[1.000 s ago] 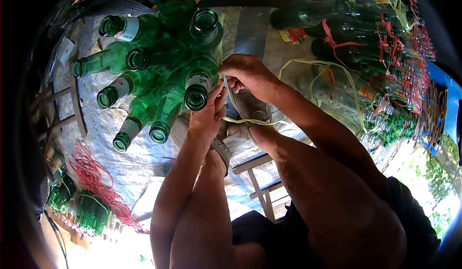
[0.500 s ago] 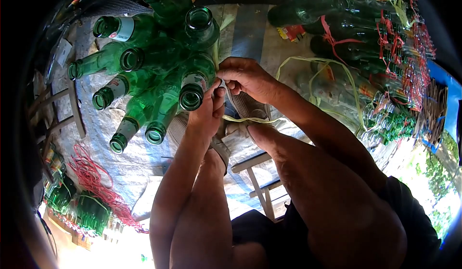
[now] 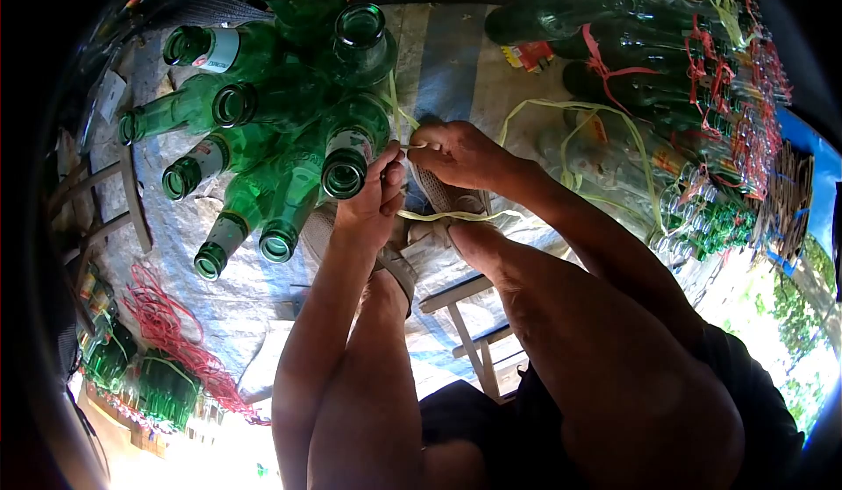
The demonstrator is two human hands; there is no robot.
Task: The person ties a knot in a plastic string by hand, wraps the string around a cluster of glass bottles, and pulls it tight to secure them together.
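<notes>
Several green glass bottles point(image 3: 289, 95) stand in a cluster at the upper left, their open necks towards me. Beside the nearest bottle point(image 3: 347, 159), my left hand point(image 3: 373, 190) is closed on a pale yellow-green strap. My right hand point(image 3: 458, 152), just to its right, pinches the same strap point(image 3: 414, 146), a short piece of which stretches between the two hands. From the hands the strap trails right past my foot, and another part rises beside the bottles. Some of my fingers' undersides are hidden.
Bundled bottles point(image 3: 658, 69) with red ties lie at the upper right. A loose yellow-green strap point(image 3: 574, 104) curves near them. Below my hands is a small wooden stool point(image 3: 469, 337). Red string point(image 3: 171, 319) and more bottles point(image 3: 167, 389) are at the lower left.
My right hand has moved slightly right and down, away from my left hand, and the strap between them now shows. The view has shifted a little.
</notes>
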